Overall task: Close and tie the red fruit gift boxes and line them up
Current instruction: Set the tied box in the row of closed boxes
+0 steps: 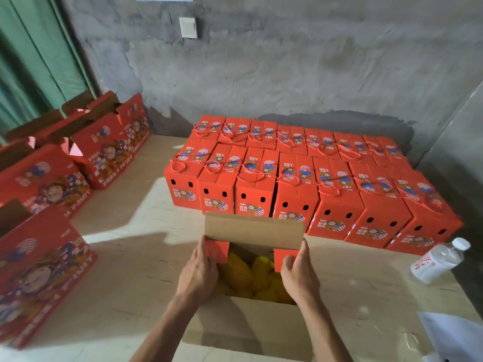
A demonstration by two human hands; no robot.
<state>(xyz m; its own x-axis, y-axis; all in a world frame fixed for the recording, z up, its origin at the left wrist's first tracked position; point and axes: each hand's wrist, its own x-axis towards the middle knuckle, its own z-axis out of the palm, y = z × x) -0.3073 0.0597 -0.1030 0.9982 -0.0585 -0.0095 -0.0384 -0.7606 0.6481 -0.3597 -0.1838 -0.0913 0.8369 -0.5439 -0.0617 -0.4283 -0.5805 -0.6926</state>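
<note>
Centre right: tied red gift boxes (300,178), two rows, lined up. 
Left edge: untied open boxes (52,178) waiting. 
Bottom centre: open box (253,322), left hand (200,273) and right hand (299,275) gripping side flaps, folding pending.

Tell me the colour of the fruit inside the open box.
Yellow fruit in net sleeves, shown by the head view.

Closed boxes (295,184): red, tops with blue/white checker and cartoon print, red-white twisted cords (287,178), black vent holes on ends. Open boxes (44,184) left: red, cartoon face, white lettering, brown card inside. Near box (254,232): brown flaps, red tabs; fruit (251,273) yellow, netted. Bench (125,231): pale wood. Bottle (435,259): clear, white cap, red-on-white label. Wall (287,61): grey, blotchy. Curtain (34,56): green.
</note>
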